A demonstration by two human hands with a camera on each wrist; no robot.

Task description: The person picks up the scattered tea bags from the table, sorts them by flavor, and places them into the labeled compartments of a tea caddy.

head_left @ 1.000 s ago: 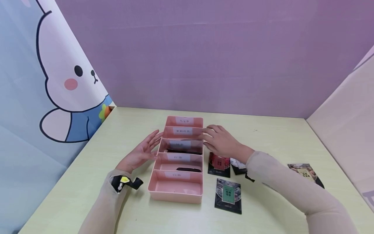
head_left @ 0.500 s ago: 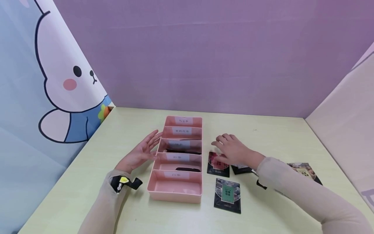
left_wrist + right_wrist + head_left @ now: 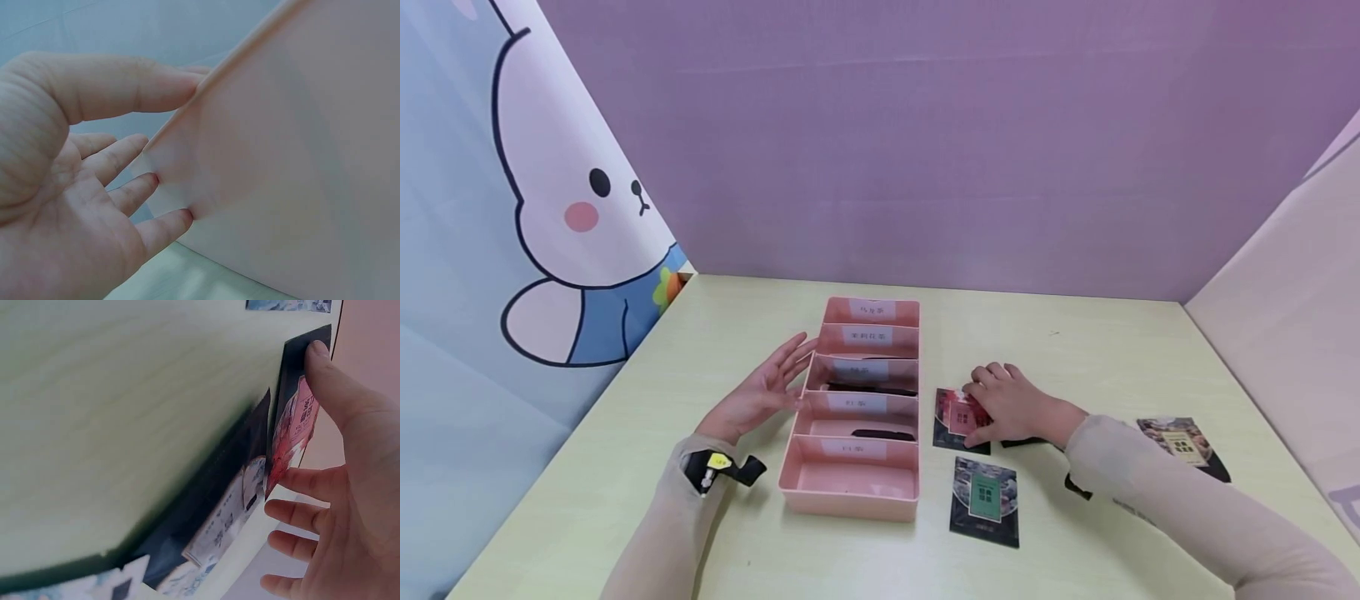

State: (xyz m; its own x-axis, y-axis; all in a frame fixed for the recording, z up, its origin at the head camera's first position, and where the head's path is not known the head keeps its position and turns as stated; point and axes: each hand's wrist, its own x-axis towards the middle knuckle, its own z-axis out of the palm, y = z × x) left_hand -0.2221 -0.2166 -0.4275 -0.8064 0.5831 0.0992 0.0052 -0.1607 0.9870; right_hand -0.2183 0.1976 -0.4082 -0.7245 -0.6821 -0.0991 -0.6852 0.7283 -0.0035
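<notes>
- Head: pink plastic five-compartment box (image 3: 850, 506) is touched by the left hand (image 3: 752, 404), fingers spread; right beside it on the pale table (image 3: 760, 550), a flat black-and-red packet (image 3: 951, 418) is part-covered by the right hand (image 3: 1017, 408).
- Left wrist: box's rim is met by the thumb.
- Right wrist: packet's ends are touched, thumb and index kept apart.

Packets (image 3: 985, 502) lie right of the box (image 3: 854, 479).
</notes>
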